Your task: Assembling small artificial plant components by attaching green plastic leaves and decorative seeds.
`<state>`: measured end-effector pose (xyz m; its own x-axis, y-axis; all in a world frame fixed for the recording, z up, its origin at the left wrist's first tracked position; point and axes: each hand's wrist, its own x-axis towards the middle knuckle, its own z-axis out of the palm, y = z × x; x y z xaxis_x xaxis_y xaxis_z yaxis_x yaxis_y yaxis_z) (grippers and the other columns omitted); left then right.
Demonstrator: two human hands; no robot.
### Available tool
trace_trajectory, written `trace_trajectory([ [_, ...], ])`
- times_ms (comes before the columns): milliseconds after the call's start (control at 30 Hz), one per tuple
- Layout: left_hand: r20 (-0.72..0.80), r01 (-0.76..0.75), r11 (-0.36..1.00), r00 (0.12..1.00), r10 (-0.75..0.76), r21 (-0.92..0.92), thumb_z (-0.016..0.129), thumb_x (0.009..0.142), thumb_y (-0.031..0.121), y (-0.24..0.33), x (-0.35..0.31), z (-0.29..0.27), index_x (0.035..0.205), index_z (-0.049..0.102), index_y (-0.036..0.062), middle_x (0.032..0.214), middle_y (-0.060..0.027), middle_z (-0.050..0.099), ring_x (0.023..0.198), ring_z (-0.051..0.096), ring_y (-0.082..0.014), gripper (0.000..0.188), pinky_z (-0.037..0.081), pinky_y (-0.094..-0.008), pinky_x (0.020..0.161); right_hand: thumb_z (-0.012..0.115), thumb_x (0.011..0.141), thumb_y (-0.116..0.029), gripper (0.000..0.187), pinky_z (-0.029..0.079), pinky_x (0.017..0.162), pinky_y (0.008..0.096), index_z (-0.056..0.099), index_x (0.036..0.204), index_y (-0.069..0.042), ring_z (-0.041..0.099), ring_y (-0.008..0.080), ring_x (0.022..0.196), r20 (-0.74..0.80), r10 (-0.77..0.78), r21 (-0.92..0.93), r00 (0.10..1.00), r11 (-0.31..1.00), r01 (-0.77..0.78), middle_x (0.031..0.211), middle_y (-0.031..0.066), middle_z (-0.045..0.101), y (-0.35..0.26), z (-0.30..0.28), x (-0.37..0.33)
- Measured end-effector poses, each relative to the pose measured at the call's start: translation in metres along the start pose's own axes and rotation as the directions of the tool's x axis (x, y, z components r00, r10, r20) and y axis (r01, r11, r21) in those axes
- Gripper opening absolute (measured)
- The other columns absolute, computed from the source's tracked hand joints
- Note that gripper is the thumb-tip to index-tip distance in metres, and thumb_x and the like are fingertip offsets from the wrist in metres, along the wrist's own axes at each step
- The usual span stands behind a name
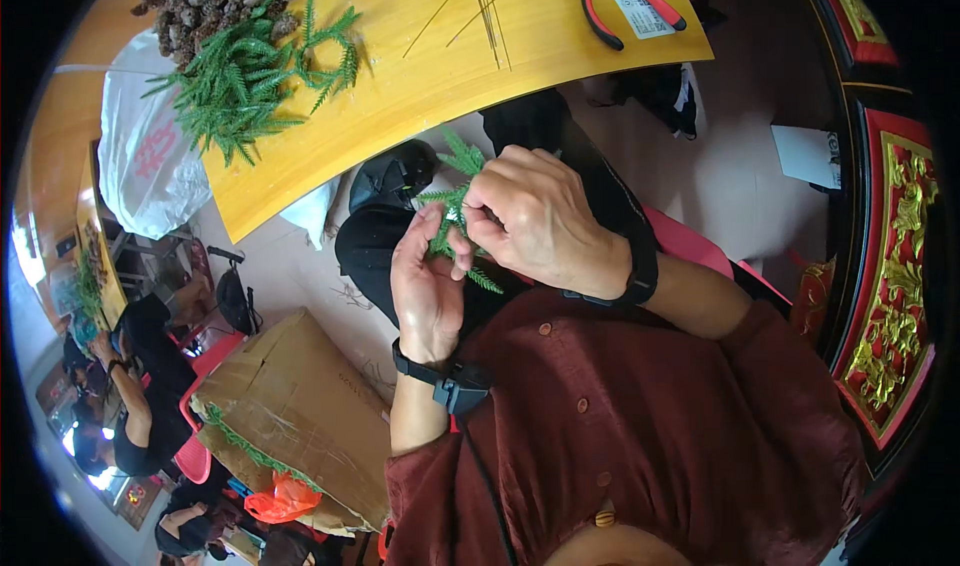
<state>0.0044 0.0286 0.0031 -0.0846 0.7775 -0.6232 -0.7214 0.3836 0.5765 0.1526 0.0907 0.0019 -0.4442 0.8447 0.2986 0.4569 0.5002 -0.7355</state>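
Observation:
In front of my chest, above my lap, both hands are at work on a green artificial fir sprig (463,156). My left hand (427,281) holds it from below, with the thumb and fingers curled round its leaves. From the right, my right hand (540,211) bends over the same sprig. Its fingers are folded in a pinch, and whatever lies between their tips is hidden by the knuckles. Leaf tips stick out above and below the hands.
On the yellow table (390,96) lie a heap of green sprigs (235,91), brown pine cones (205,6), thin wires (480,11) and red-handled pliers (625,1). A cardboard box (300,406) stands at my left. Other people (150,386) sit farther left. A carved red-and-gold panel (890,286) is at right.

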Motion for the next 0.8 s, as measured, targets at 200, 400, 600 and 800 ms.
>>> trace_trajectory([
  [200,-0.049,0.141,0.970,0.987,-0.153,-0.199,0.058,0.094,0.017,-0.007,0.001,-0.015,0.102,0.060,0.0045,0.076,-0.0009,0.059,0.067,0.054,-0.0084,0.015,0.042,-0.0212,0.060,0.070,0.067,-0.004,0.015,0.042,0.060,0.0357,0.057,0.074,-0.006,0.055,0.0242,0.068,-0.013,-0.094,-0.084,0.995,0.992,0.093,0.070,0.0050,0.055,-0.004,0.005,0.000],
  [400,-0.052,0.139,0.967,0.987,-0.154,-0.215,0.059,0.092,0.016,0.001,-0.001,-0.018,0.101,0.060,0.0066,0.074,0.0007,0.057,0.064,0.050,-0.0086,0.013,0.039,-0.0220,0.061,0.068,0.069,-0.010,0.013,0.040,0.062,0.0353,0.056,0.071,-0.007,0.054,0.0230,0.069,-0.007,-0.159,-0.124,0.987,0.980,0.157,0.071,0.0044,0.053,-0.009,0.012,0.001],
  [600,-0.045,0.011,0.980,0.999,-0.020,-0.197,0.059,0.090,0.014,0.016,-0.001,-0.030,0.101,0.060,0.0075,0.065,0.0027,0.052,0.057,0.043,-0.0080,0.013,0.035,-0.0231,0.059,0.071,0.070,-0.005,0.015,0.044,0.067,0.0344,0.061,0.082,-0.005,0.058,0.0250,0.077,-0.027,-0.153,0.020,0.988,0.988,0.153,0.084,0.0071,0.061,-0.023,0.014,0.010],
  [800,-0.065,-0.030,0.991,0.998,0.021,-0.131,0.059,0.090,0.014,0.035,-0.017,-0.025,0.103,0.060,0.0052,0.065,0.0026,0.053,0.055,0.042,-0.0067,0.016,0.034,-0.0223,0.057,0.070,0.069,-0.004,0.019,0.047,0.074,0.0352,0.065,0.087,-0.005,0.060,0.0255,0.085,-0.018,-0.305,0.001,0.952,0.952,0.306,0.093,0.0075,0.063,-0.029,0.017,0.010],
])
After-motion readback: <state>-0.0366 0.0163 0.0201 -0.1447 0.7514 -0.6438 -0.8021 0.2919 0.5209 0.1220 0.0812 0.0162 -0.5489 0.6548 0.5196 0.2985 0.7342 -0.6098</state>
